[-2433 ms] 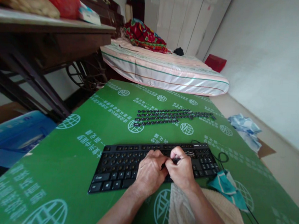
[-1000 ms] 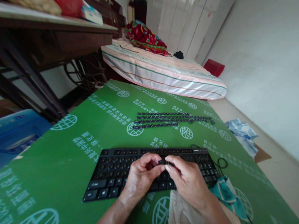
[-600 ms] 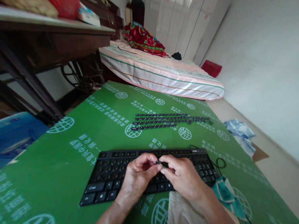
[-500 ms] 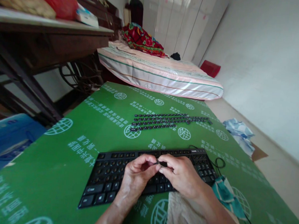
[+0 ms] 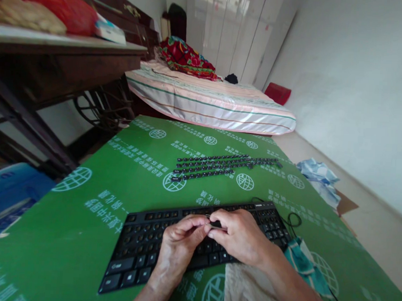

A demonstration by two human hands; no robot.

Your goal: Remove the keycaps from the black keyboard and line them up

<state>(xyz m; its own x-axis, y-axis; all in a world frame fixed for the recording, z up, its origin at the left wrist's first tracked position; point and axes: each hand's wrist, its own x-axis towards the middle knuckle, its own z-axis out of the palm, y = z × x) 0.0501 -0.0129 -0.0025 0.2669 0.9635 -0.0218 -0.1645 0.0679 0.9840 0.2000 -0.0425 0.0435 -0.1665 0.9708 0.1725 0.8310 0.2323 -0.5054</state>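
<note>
Over the middle of a black keyboard (image 5: 141, 237), my two hands meet at their fingertips. My left hand (image 5: 181, 242) is closed in a pinch at one end of a thin, metallic, wire-like piece (image 5: 216, 227). My right hand (image 5: 242, 232) pinches the same piece from the other side; its exact kind is too small to make out. Many sockets on the keyboard are bare, while the bottom-row keys and several others sit in place. Loose black keycaps (image 5: 207, 165) lie in rows beyond the keyboard.
A beige cloth (image 5: 247, 287) lies in front of the keyboard, and a teal checked cloth (image 5: 306, 266) is at its right by the black cable (image 5: 295, 220). All this rests on a green printed board (image 5: 90, 234). Behind stands a bed (image 5: 207, 101); a wooden table (image 5: 66, 60) is at left.
The view has shifted slightly. My hands stay together over the keyboard, with the thin metallic piece now showing more clearly between the fingers.
</note>
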